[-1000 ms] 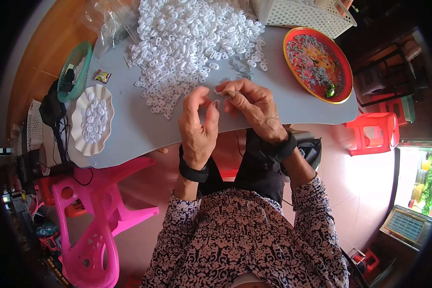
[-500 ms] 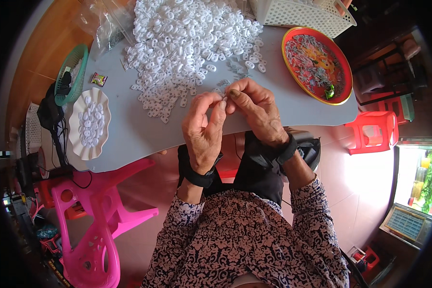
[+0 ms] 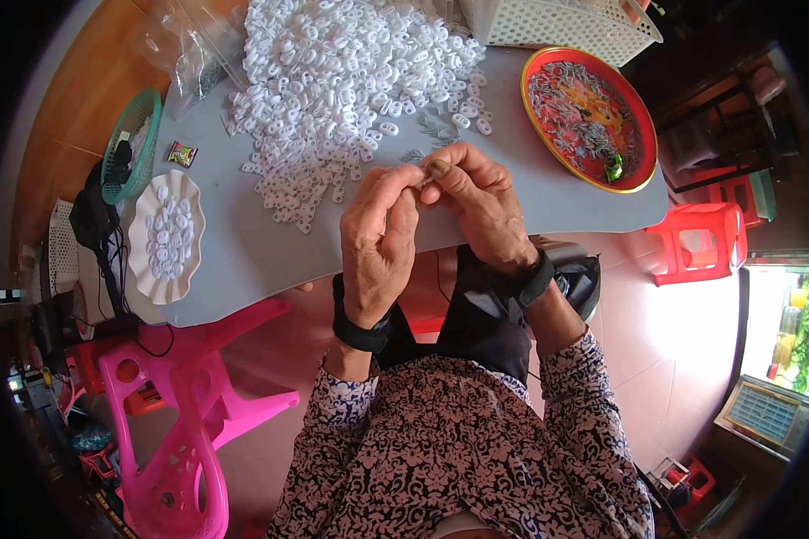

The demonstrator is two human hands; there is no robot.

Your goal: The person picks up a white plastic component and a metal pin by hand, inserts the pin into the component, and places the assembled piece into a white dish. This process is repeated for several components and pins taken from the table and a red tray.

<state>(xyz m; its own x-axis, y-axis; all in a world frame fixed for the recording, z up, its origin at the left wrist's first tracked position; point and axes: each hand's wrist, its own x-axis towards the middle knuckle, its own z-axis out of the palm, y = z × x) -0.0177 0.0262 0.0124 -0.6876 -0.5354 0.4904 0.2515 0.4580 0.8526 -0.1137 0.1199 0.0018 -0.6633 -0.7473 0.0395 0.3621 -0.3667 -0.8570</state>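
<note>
My left hand (image 3: 377,235) and my right hand (image 3: 487,211) meet over the table's near edge, thumbs and fingertips pinched together. Whatever small piece sits between them is mostly covered by the fingers. Beyond them rises a big heap of white oval plastic pieces (image 3: 333,67) with holes. Flatter white pieces (image 3: 288,184) spread from its near side. Just past my fingertips lie several small grey pieces (image 3: 439,128). Many similar grey bits fill a red round tray (image 3: 645,153) at the right. At the left, a wavy white dish (image 3: 140,241) holds white oval pieces.
A green basket (image 3: 150,153) and a small wrapped packet (image 3: 182,154) are at the table's left, near a clear plastic bag (image 3: 189,54). A white perforated basket (image 3: 521,22) stands at the back. Pink (image 3: 198,382) and red stools (image 3: 703,238) flank the grey table (image 3: 270,256).
My fingertips have drawn closer together, covering more of the small piece between them. The table scene has shifted slightly left in view; its objects look otherwise unchanged.
</note>
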